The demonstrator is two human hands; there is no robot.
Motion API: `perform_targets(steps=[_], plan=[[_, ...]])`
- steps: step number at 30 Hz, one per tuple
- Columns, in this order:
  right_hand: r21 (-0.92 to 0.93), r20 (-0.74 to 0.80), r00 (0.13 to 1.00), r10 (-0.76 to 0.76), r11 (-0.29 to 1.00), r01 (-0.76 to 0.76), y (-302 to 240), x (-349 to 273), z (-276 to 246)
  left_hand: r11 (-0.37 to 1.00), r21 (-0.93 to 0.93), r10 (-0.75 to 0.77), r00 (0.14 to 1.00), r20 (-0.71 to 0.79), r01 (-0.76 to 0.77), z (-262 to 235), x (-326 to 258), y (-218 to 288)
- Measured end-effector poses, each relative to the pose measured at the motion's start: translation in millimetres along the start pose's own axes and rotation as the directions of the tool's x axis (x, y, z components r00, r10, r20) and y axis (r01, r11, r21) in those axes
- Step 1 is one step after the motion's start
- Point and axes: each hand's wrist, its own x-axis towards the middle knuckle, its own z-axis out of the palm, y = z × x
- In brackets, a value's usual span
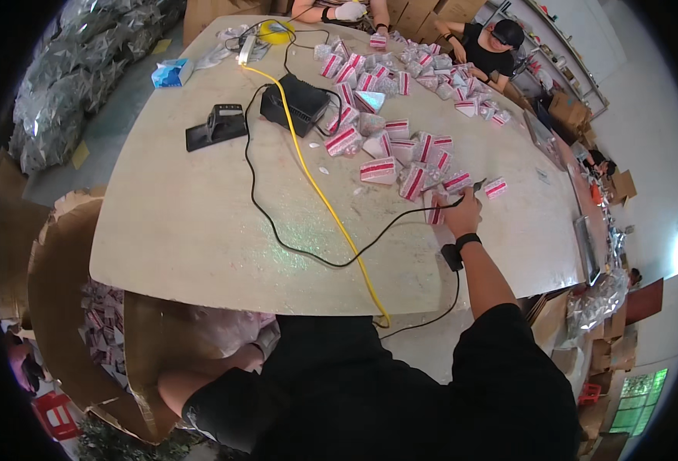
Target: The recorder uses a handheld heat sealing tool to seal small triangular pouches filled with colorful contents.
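My right hand (463, 217) is over the right part of the table, its fingers closed around a slim black pen-shaped tool (479, 185) with a black cord. At its fingertips is a small wedge-shaped pack (435, 211), white with a pink band; whether the fingers grip it too is unclear. Another such pack (496, 188) lies apart to the right. Just beyond the hand is a cluster of similar packs (413, 183) in clear wrap. A dark band circles my right wrist, and a small black box (452, 257) with a cable hangs beside it. My left hand is out of sight.
Black and yellow cords (316, 180) cross the table (178, 223). A black box-shaped device (297, 104), a black stand (216, 129) and a tissue box (171, 73) stand left. A large carton (47, 292) is below left. Two people (492, 50) sit across, beside more packs.
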Motion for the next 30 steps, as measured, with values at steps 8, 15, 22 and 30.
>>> perform_targets(steps=[8, 15, 22, 30], plan=[[-0.065, 0.025, 1.0, -0.01, 0.998, 0.011, -25, -29, 9, 0.961, -0.182, -0.22, 0.973, -0.063, 0.206, -100, -46, 19], [-0.114, 0.047, 0.997, 0.065, 0.992, -0.059, -38, -29, 12, 0.942, -0.051, -0.337, 0.93, -0.145, 0.333, -56, -51, -14], [-0.074, 0.049, 0.998, 0.033, 0.997, -0.029, -35, -31, 6, 0.889, -0.218, -0.415, 0.91, -0.009, 0.403, -53, -50, -50], [0.082, -0.001, 0.998, -0.059, 0.995, 0.059, -9, -48, -7, 0.794, -0.264, -0.55, 0.832, 0.071, 0.548, -20, -51, -77]])
